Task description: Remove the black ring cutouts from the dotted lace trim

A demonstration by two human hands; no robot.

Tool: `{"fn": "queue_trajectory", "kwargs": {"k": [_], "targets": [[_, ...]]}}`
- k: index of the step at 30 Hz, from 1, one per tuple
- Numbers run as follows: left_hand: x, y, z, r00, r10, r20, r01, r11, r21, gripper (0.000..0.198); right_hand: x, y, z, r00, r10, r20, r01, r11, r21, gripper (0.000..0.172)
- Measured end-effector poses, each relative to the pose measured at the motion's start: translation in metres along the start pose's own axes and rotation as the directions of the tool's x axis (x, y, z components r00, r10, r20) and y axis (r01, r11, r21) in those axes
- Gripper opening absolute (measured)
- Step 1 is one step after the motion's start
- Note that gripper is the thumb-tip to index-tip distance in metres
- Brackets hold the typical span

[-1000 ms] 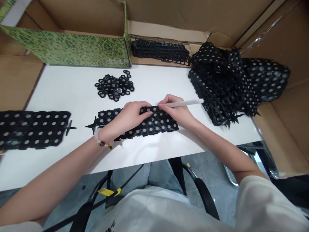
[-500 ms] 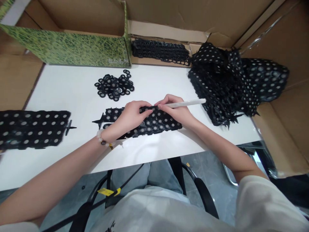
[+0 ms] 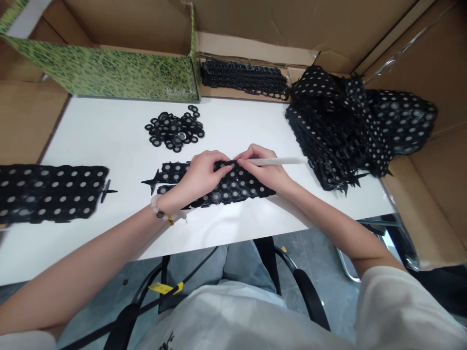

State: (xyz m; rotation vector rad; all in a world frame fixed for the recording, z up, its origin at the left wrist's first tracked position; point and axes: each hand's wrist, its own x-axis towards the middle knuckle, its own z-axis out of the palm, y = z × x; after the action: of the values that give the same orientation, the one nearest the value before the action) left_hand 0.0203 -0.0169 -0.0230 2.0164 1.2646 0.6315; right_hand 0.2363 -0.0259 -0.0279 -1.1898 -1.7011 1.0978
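Note:
A black rubbery sheet (image 3: 233, 189) with rows of pale round discs lies on the white table in front of me. My left hand (image 3: 204, 174) is closed at its upper edge, thumb and forefinger pinching it. Close beside those fingertips, my right hand (image 3: 265, 169) grips a slim white pen-like tool (image 3: 284, 161), whose rear end points right. Its tip is hidden among the fingers at the sheet's edge. Behind the left hand sits a loose pile of small black rings with pale centres (image 3: 175, 129).
Another dotted black sheet (image 3: 54, 192) lies at the left. A heap of such sheets (image 3: 335, 126) fills the right side. Black perforated strips (image 3: 244, 78) are stacked at the back, beside a green patterned box (image 3: 120, 73). Cardboard walls (image 3: 255, 22) surround the white table (image 3: 248, 223).
The white tool has tilted, its rear end dropping slightly. Both hands stay at the same spot on the sheet's upper edge. The view has shifted a little.

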Motion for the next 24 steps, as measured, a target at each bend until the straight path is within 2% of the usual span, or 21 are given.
{"fn": "queue_trajectory", "kwargs": {"k": [7,13,16,19,24], "targets": [[0.001,-0.002,-0.002,0.994,0.098,0.052,-0.097,0.995,-0.027,0.026,0.000,0.001,0.004,1.000,0.013,0.021,-0.012,0.999,-0.049,0.023],[0.004,-0.005,-0.017,0.994,0.007,0.108,-0.016,0.997,0.079,0.032,0.001,-0.011,-0.012,0.997,0.062,-0.036,-0.064,0.996,-0.063,0.024],[0.003,-0.004,-0.019,0.994,-0.018,0.111,0.013,0.999,0.045,0.031,0.000,-0.017,-0.015,0.996,0.071,-0.046,-0.071,0.997,0.013,0.024],[0.002,-0.001,-0.016,0.994,-0.022,0.104,0.022,1.000,0.001,0.029,0.001,-0.018,-0.011,0.998,0.052,-0.031,-0.048,0.992,0.121,0.028],[0.000,0.002,-0.011,0.996,-0.017,0.087,0.020,0.999,-0.042,0.028,0.003,-0.008,0.000,0.998,0.056,0.004,-0.056,0.993,0.108,0.027]]}}
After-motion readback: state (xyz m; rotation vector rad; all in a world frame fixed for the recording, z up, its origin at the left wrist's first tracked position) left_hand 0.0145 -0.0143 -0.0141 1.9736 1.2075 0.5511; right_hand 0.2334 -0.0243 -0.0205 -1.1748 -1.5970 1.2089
